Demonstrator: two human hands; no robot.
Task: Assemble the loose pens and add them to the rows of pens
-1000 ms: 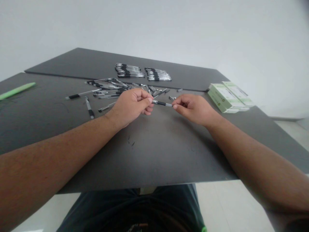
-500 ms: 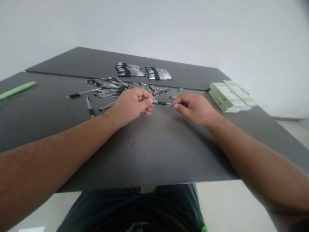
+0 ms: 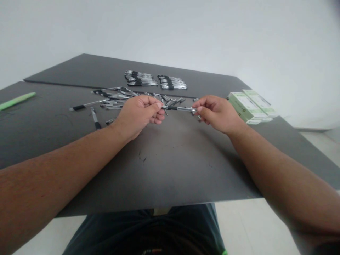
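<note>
Both hands hold one clear pen with a black grip (image 3: pixel 177 108) level above the dark table (image 3: pixel 170 166). My left hand (image 3: pixel 139 115) pinches its left end with closed fingers. My right hand (image 3: pixel 216 113) pinches the right end, fingers curled round it. Just beyond the hands lies a loose scatter of similar pens and pen parts (image 3: pixel 117 98). Farther back, two tidy rows of pens (image 3: pixel 155 80) lie side by side.
Two pale green boxes (image 3: pixel 249 105) stand at the right edge of the table. A green pen (image 3: pixel 16 100) lies at the far left. A second dark tabletop (image 3: pixel 87 71) adjoins at the back. The near table edge runs just above my lap.
Both hands have lifted slightly and moved apart a little, so more of the pen shows between them. The view has shifted slightly.
</note>
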